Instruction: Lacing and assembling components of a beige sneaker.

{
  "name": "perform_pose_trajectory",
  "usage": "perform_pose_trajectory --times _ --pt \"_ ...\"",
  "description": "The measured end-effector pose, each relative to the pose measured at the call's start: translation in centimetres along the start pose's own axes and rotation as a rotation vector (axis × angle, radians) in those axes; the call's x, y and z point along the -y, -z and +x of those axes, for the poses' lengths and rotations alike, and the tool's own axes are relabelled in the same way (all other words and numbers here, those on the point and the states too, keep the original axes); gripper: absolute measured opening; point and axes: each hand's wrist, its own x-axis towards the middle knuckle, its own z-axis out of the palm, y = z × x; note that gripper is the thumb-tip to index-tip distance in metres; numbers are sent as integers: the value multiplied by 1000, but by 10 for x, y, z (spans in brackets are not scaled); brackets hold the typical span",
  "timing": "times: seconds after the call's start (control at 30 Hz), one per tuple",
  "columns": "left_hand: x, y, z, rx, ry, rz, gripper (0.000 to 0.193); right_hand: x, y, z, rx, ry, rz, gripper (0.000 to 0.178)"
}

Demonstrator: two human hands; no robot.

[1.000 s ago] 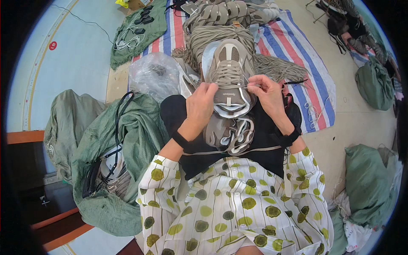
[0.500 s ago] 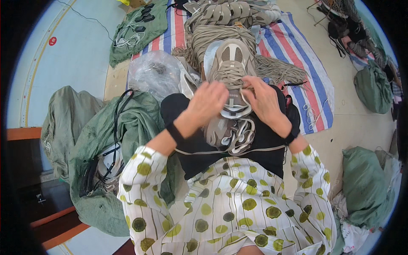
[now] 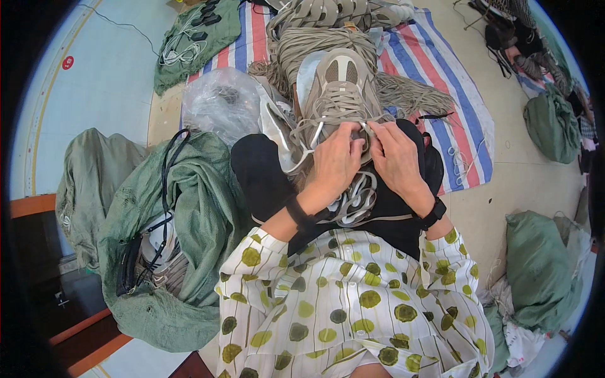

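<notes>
A beige-grey sneaker (image 3: 343, 72), toe pointing away from me, rests in front of my knees with beige shoelaces (image 3: 340, 104) threaded across its upper. My left hand (image 3: 337, 159) is closed in a pinch at the top of the lacing, near the tongue. Just to its right, my right hand (image 3: 397, 154) pinches a shoelace at the same end, thumb against fingers. The fingertips of both hands almost meet, and they hide the shoe's tongue and collar. Under my hands, a second sneaker (image 3: 362, 192) with pale loose laces lies on my lap, partly covered.
Behind the shoe is a thick bundle of beige laces (image 3: 321, 47), with loose laces (image 3: 416, 94) spread on a striped sheet (image 3: 469, 135). A clear plastic bag (image 3: 220, 104) lies left. Green sacks (image 3: 208, 220) stand nearby, one holding shoes; another green sack (image 3: 539, 271) is at right.
My left hand has moved right and come close to my right hand at the top of the lacing. The whole view has shifted slightly.
</notes>
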Motion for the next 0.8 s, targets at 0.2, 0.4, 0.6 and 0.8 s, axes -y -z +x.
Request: perform_pose_trajectory --times 0.2,0.4,0.6,0.8 --pt "4 -12 9 -52 -109 288 12 6 1 -2 8 -39 29 27" --pt "-18 28 -54 382 -232 288 8 -1 45 12 36 -504 387 13" --pt "-13 37 -62 391 -230 35 8 -16 10 49 194 -197 55 17" --pt "-16 39 -55 362 -162 -87 6 -1 6 45 103 119 -267 8"
